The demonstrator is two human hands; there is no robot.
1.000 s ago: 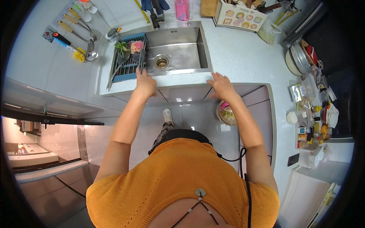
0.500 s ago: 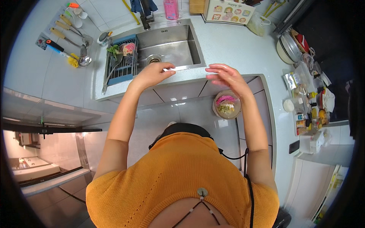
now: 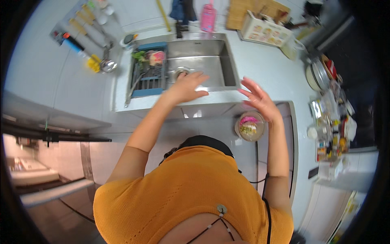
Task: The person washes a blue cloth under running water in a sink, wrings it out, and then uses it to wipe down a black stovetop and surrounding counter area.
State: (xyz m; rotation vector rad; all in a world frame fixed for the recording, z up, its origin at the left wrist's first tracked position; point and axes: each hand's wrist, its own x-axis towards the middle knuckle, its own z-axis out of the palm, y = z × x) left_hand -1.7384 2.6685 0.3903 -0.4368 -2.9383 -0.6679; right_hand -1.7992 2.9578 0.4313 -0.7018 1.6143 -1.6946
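My left hand (image 3: 187,87) hovers over the front rim of the steel sink (image 3: 203,65), its fingers apart and nothing in it. Right of it, near the sink's front right corner, my right hand (image 3: 260,99) is held above the counter edge, fingers spread and bare of any object; it looks wet. Across the left part of the sink lies a blue-framed rack (image 3: 147,92), holding leafy greens (image 3: 139,55), a pink sponge-like piece (image 3: 156,58) and a long-handled metal utensil (image 3: 134,88). Below my right hand, a bin (image 3: 239,129) contains pink and greenish scraps.
A pink bottle (image 3: 208,18) and a black faucet (image 3: 178,30) stand behind the sink. Ladles and brushes (image 3: 106,65) hang on the left wall. A white utensil box (image 3: 264,30) is at the back. Pots (image 3: 316,75) and several jars and bags (image 3: 333,122) crowd the right counter.
The whole view has shifted, so the sink appears lower and farther right. My left hand has opened more and moved right; my right hand's fingers have spread and point more upward.
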